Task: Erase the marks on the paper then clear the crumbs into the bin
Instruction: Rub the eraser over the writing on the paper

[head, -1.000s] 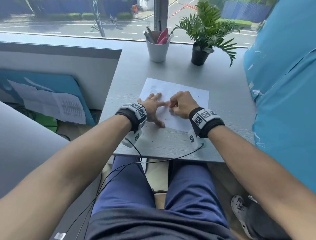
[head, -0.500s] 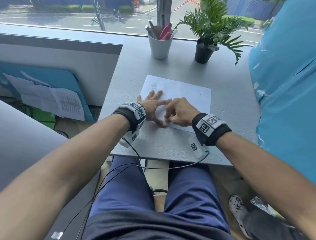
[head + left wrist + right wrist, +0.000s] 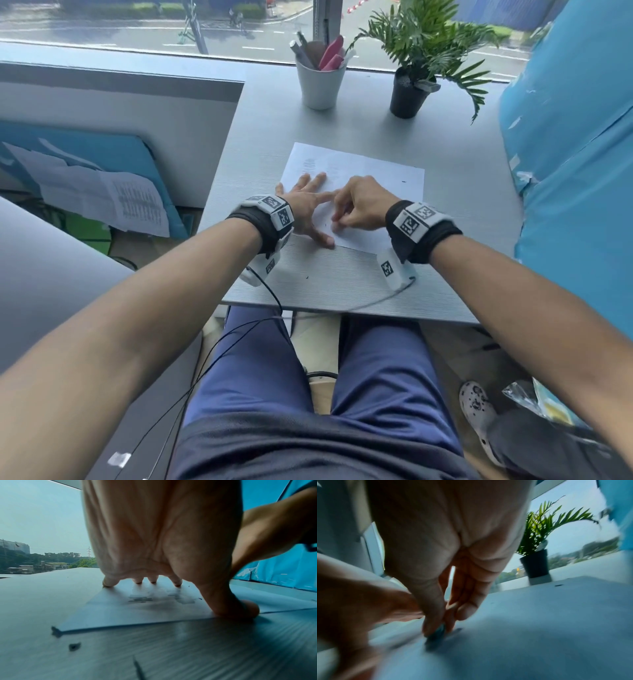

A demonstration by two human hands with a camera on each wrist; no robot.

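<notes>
From the head view, the paper (image 3: 356, 192) lies on the grey worktop (image 3: 455, 219); the left hand (image 3: 305, 209) presses flat on it with fingers spread, and the right hand (image 3: 359, 205) is curled, fingertips down beside it. A white cup (image 3: 320, 84) of pens and a potted plant (image 3: 409, 92) stand behind by the window. The left wrist view shows smudged marks (image 3: 144, 597) under the palm and dark crumbs (image 3: 74, 646) on the worktop. In the blurred right wrist view, the fingers pinch a small dark eraser (image 3: 436, 632) against the sheet.
</notes>
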